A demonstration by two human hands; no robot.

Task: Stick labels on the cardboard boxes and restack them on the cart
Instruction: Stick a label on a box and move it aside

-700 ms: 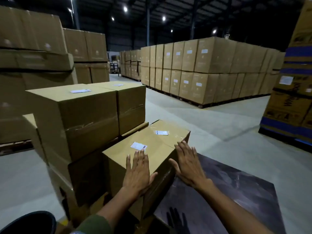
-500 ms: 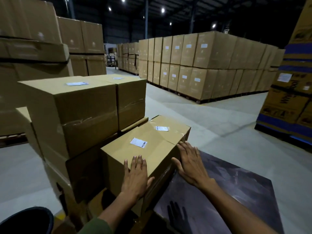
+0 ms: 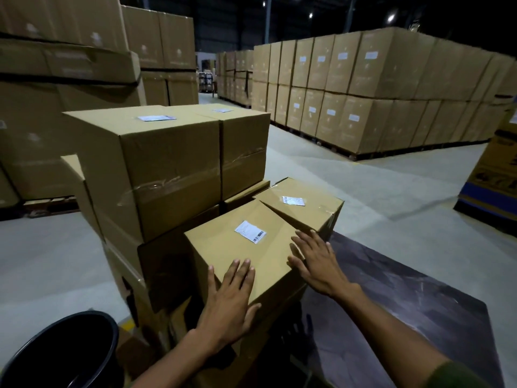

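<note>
Both hands flat on the nearest cardboard box [image 3: 246, 256]: the left hand [image 3: 230, 301] lies palm-down over the box's near top edge, fingers straight and spread, thumb hooked down the front face; the right hand [image 3: 319, 264] presses open-fingered on the box's right top edge, nothing gripped in either. Looks like a push or squaring-up move, not a lift.

The box already carries a white barcode label [image 3: 249, 232] near the middle of its top. It sits low at the near right corner of the stack, touching a second low box [image 3: 302, 208] just behind it, also labelled [image 3: 293, 200]. Left of these, two taller boxes, the front one [image 3: 156, 163] and the rear one [image 3: 243, 147], stand side by side on the upper tier, each w/ a label on top [image 3: 156, 118] [image 3: 222, 110].

Progress, by the look of it: four visible tops labelled, so the sticking is well along for this load; what's left is seating this box flush w/ its neighbours. Lower boxes in the stack are in shadow, and their labels, if any, can't be made out. The cart itself is hidden under the cartons, approx. where the stack's base meets the floor.

Alongside: a dark board [image 3: 405, 309] lies right of the stack, a black bin [image 3: 64, 351] sits at the near left, and warehouse pallets of cartons [image 3: 377, 91] line the back.
</note>
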